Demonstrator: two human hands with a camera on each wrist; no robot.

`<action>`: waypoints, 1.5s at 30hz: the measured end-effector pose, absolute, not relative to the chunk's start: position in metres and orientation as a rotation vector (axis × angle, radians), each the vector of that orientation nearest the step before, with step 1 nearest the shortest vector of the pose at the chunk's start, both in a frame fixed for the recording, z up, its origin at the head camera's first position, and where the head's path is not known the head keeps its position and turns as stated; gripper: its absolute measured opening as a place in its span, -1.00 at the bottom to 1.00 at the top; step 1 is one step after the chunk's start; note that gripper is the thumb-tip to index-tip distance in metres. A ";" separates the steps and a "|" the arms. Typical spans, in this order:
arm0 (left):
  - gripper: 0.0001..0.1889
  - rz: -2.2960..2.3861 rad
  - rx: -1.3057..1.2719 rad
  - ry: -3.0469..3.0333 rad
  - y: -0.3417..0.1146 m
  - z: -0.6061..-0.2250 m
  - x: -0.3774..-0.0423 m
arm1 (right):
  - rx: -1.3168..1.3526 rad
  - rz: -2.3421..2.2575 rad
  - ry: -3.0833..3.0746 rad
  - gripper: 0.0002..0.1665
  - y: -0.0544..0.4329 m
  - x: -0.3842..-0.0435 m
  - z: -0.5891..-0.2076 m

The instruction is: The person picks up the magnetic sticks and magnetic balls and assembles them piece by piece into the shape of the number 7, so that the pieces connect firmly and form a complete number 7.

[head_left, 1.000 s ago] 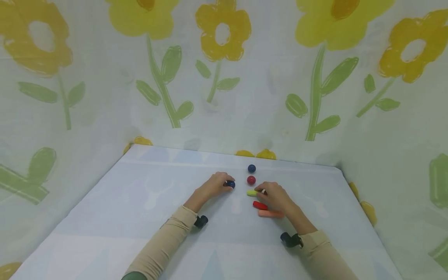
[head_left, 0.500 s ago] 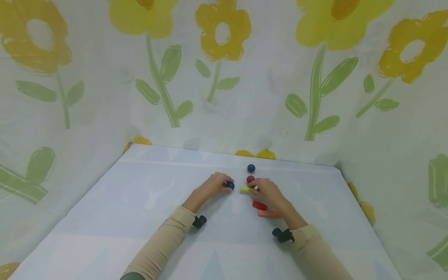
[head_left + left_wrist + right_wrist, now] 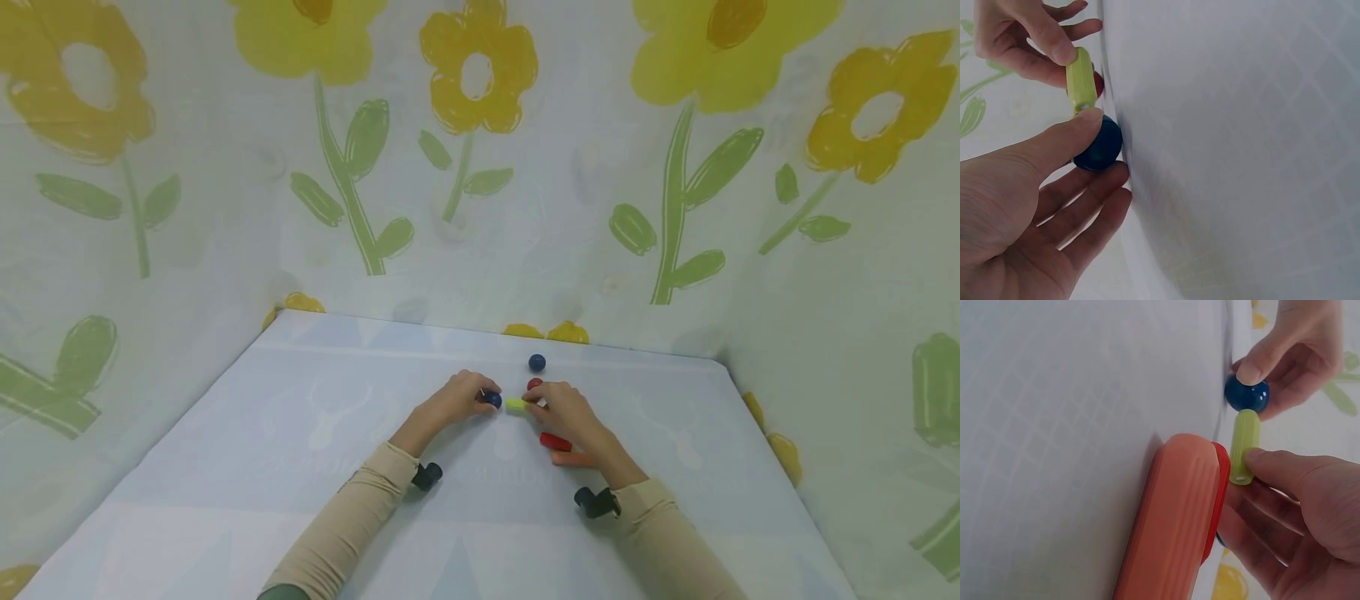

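Note:
My left hand (image 3: 456, 398) holds a glossy dark blue ball (image 3: 492, 399) between thumb and fingers, low at the tabletop. To its right, my right hand (image 3: 572, 413) pinches a short yellow-green ridged stick (image 3: 515, 405), whose free end points at the ball. In the right wrist view the end of the stick (image 3: 1247, 431) overlaps the edge of the ball (image 3: 1249, 395); whether they touch I cannot tell. Just behind my right fingers sits a red ball (image 3: 534, 383), partly covered by them.
A second blue ball (image 3: 537, 362) lies farther back. Nearer than my right hand are a short red stick (image 3: 556, 442) and a longer orange ridged stick (image 3: 572, 459), partly under the right wrist. Flowered cloth walls (image 3: 547, 192) enclose the pale tabletop (image 3: 315, 467).
My right hand has moved left with the yellow-green stick, bringing it close to the blue ball in my left hand. The left hand has stayed nearly still.

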State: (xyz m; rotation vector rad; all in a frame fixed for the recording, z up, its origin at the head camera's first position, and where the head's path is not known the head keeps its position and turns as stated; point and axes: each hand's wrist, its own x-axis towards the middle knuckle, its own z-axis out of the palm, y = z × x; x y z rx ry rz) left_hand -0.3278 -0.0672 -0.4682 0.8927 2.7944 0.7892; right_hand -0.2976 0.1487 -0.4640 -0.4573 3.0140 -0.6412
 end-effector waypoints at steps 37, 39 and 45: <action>-0.64 0.798 0.959 2.811 -0.068 -0.472 -0.325 | -0.513 -0.668 3.016 -0.73 0.145 -0.295 -0.465; -0.65 0.800 0.954 2.809 -0.069 -0.472 -0.325 | -0.512 -0.673 3.012 -0.73 0.146 -0.296 -0.466; -0.63 0.789 0.917 2.797 -0.069 -0.471 -0.324 | -0.489 -0.663 3.011 -0.71 0.148 -0.294 -0.464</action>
